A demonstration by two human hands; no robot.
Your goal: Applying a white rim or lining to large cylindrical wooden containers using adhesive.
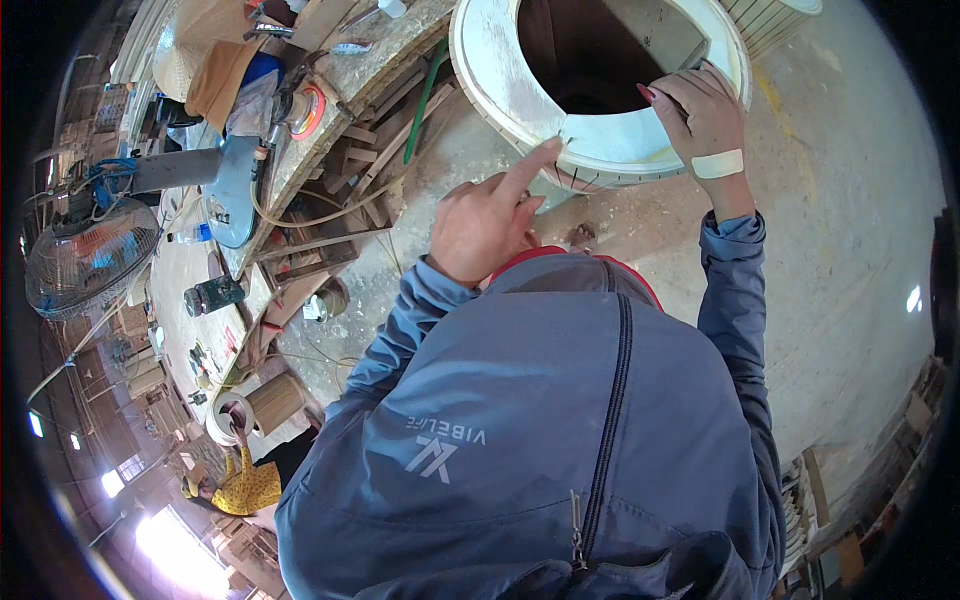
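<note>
In front of me stands a round, hollow wooden drum (500, 75) with a wide whitish ring on top and a dark opening. Thin lines or slits run along its outer edge. My left hand (480, 225) has its index finger stretched out, the tip at the near outer edge of the ring. Its other fingers are partly bent and nothing shows in them. My right hand (700, 115) lies over the right side of the ring and grips it, thumb at the inner edge, fingers bent over the wood. Their tips are partly hidden. A pale plaster strip (717, 164) crosses that wrist.
A cluttered workbench (350, 70) stands at the left, with wood pieces beneath it. A sanding tool (305, 110) with a hose lies on it. A fan (95, 255) is farther left. At lower left, a person in yellow (245, 485) handles another round wooden piece (275, 402).
</note>
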